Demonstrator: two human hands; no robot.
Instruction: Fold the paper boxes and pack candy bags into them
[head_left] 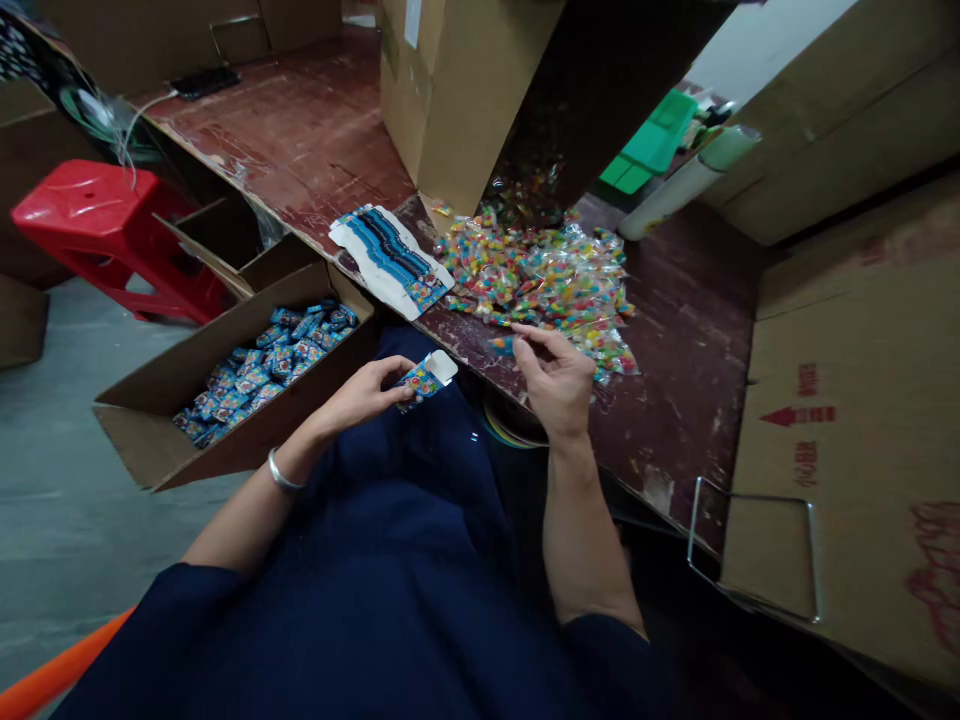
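My left hand [379, 390] grips a small blue printed candy box [424, 381] over my lap, its white end flap standing open. At the table edge my right hand [555, 375] is closed in a pinch on a small clear candy packet [501, 345] with orange and blue pieces in it. Just beyond that hand lies a heap of similar candy packets [562, 270] in many colours. To its left, flat unfolded blue boxes [390, 255] lie in an overlapping row. Many filled-out blue boxes [259, 370] lie in an open carton [142, 430] beside my left arm.
A tall carton [450, 90] stands on the dark red table [315, 120] behind the packets. Large cartons [847, 420] line the right side, with a metal wire handle [814, 560] jutting near the edge. A red stool [105, 220] and a green basket [652, 145] are farther off.
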